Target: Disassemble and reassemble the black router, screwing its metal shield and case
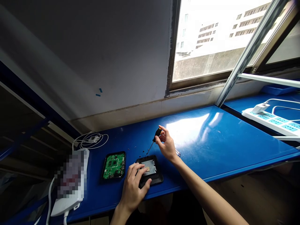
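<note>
the cover [159, 178], at the lower centre of the frame, is best kept steady under the open, spread left hand [134, 187]. the screwdriver [157, 133] is gripped by the right hand [167, 146], tilted, its tip near loose screws [140, 156]; for any turning, it should be held upright and fully seated, with light pressure applied.

Right hand [167, 144] has the screwdriver [157, 135], shaft angled down to small screws [143, 152] on the blue table [234, 140]. Left hand [135, 187] on the black casing [159, 178] with metal plate [152, 166]. Green circuit board [114, 165] in its own black shell, beside the left hand.
</note>
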